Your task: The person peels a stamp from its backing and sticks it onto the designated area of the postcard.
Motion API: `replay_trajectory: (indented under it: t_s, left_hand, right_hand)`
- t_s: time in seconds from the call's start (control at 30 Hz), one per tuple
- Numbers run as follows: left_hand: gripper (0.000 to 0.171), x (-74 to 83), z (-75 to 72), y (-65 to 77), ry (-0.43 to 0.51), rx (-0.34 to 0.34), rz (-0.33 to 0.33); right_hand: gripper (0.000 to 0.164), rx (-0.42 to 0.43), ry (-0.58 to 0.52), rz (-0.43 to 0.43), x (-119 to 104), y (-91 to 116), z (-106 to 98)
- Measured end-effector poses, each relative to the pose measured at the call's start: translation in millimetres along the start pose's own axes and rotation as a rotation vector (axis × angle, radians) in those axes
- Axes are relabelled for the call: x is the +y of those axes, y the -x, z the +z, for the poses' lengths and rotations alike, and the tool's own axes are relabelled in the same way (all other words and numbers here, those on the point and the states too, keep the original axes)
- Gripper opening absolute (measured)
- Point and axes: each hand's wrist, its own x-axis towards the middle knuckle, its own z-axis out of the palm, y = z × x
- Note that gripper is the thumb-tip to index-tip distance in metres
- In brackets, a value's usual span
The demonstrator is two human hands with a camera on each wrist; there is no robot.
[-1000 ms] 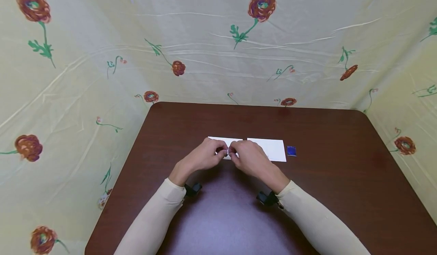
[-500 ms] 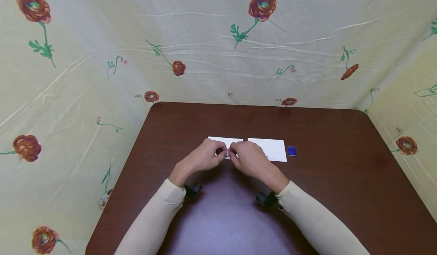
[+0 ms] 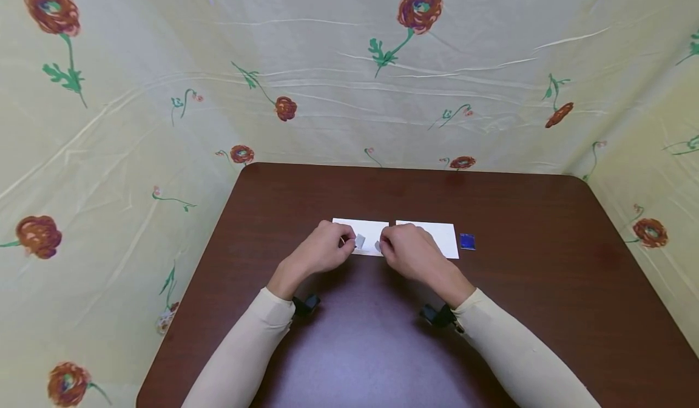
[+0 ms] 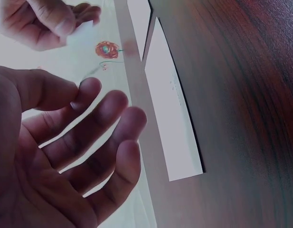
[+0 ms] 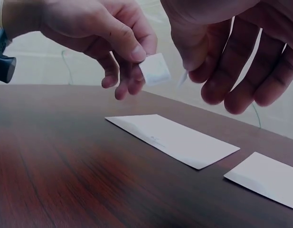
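My left hand [image 3: 326, 247] pinches a small pale square with a toothed edge, like a stamp [image 5: 155, 69], between thumb and index finger. Opposite it, my right hand [image 3: 412, 250] pinches a small whitish slip [image 5: 183, 78] with thumb and forefinger; the right wrist view catches it nearly edge-on. A gap separates the two pieces, and both hands are raised above the table. Under them lie two white rectangular cards or envelopes, the left one [image 3: 374, 229] and the right one [image 3: 443, 238], side by side. Faint small print shows on the left one. My right hand partly covers the right one.
A small blue square [image 3: 467, 241] lies just right of the right white rectangle. The dark brown table [image 3: 524, 305] has rounded far corners. Flowered sheeting [image 3: 327, 50] hangs behind it and at both sides.
My hands were together over the left white rectangle, fingertips touching at a small piece. Now they are apart, the right having moved right, and each holds a small pale piece.
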Motion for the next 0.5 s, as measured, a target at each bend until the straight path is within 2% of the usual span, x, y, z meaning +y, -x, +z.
replay_trajectory:
  t_s: [0.27, 0.5]
  left_hand:
    - [0.016, -0.5, 0.8, -0.6, 0.000, 0.008, -0.054]
    - [0.016, -1.3, 2.0, -1.1, -0.008, 0.014, -0.065]
  right_hand:
    - [0.025, -0.115, -0.010, -0.018, 1, 4, 5]
    - [0.025, -0.265, -0.117, -0.096, -4, 9, 11]
